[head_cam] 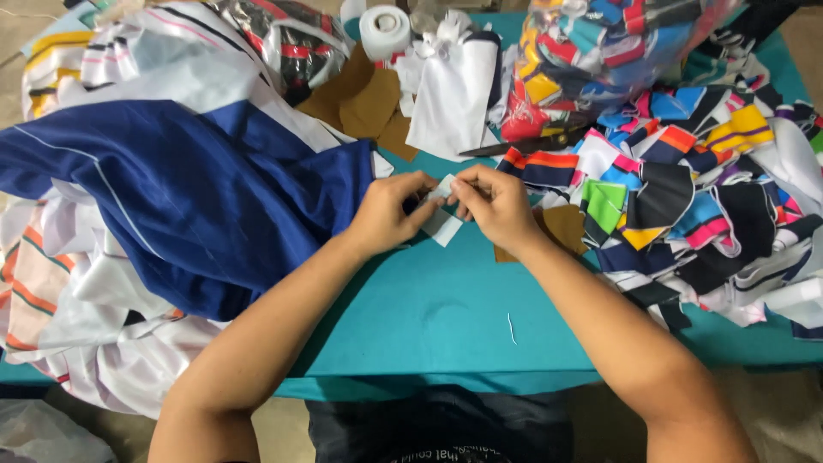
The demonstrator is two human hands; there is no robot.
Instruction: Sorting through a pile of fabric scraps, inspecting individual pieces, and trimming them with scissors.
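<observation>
Both hands meet mid-table: my left hand [387, 212] and right hand [495, 206] pinch small white fabric piece [445, 225] between closed fingertips, over teal table [429, 317]. Navy garment [189, 193] left, touching left hand. Scissors [523, 144] far. Colourful scrap pile [703, 206] right.

A garment workshop, seen from above a cutting and sorting table [446, 317] covered in teal cloth. Heaps of fabric crowd the surface: a large navy blue piece [197, 189] with thin white stripes at left, white and striped cloth beneath it, and a pile of brightly coloured offcuts [686, 189] at right. A clear plastic bag [600, 51] stuffed with more scraps stands at the back, beside brown cut pieces [364, 103], a roll of white tape [384, 30] and a pair of scissors [523, 144]. A loose thread [511, 328] lies on the table.
</observation>
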